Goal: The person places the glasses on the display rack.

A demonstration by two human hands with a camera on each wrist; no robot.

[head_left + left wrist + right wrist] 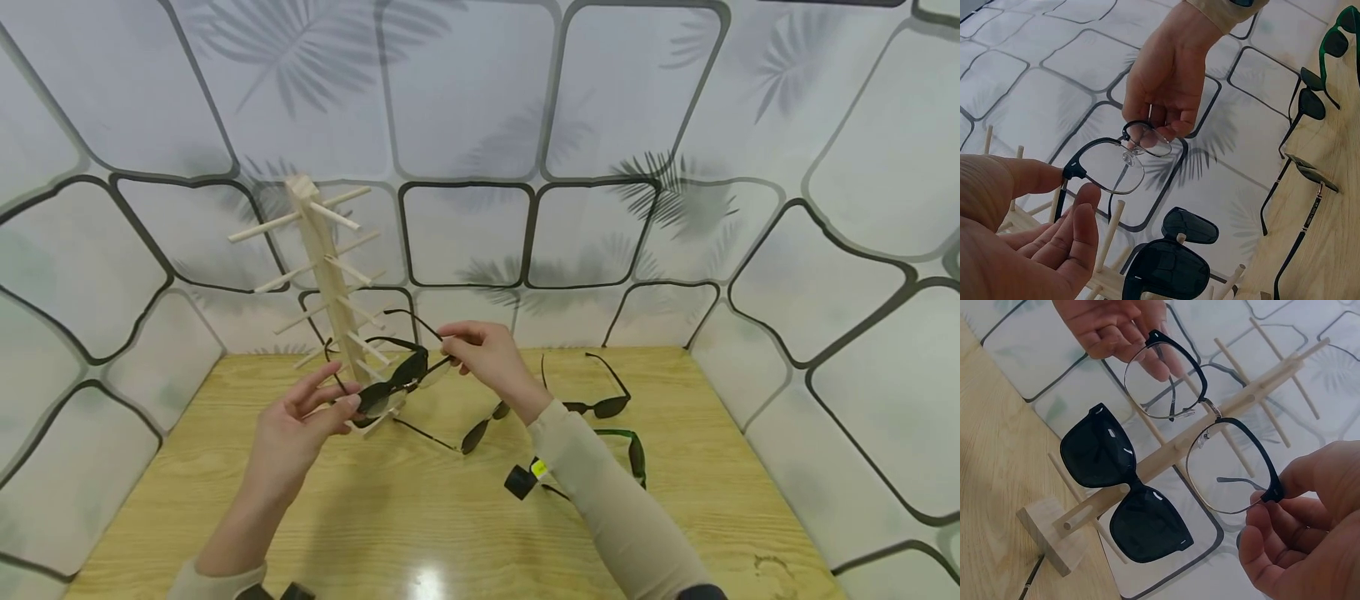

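Left hand [295, 423] and right hand [487, 357] pinch clear-lens browline eyeglasses [1211, 408] at opposite corners, thumbs against fingertips; black sunglasses [1150, 526] sit on wooden eyewear stand [328, 279] behind.

Between left hand [296, 429] and right hand [483, 354]: eyeglasses [1212, 407], upper rims finished in black, lower rims in thin silver, lenses clear. Behind these, solid-black sunglasses [1137, 486] noted. Beyond left hand: rack [326, 271], made of plain pale wood. Right of right hand: dark-lensed sunglasses [610, 407], framed in black. Nearer the body than both hands: plain beige sleeves [611, 496]; green-framed pair [637, 458], fitted with dark lenses. Below both hands: table [465, 533], streaked with yellow-brown wood grain. Beyond both hands: wall [468, 92], white, patterned with grey-to-black rounded outlines, grey leaf shapes.
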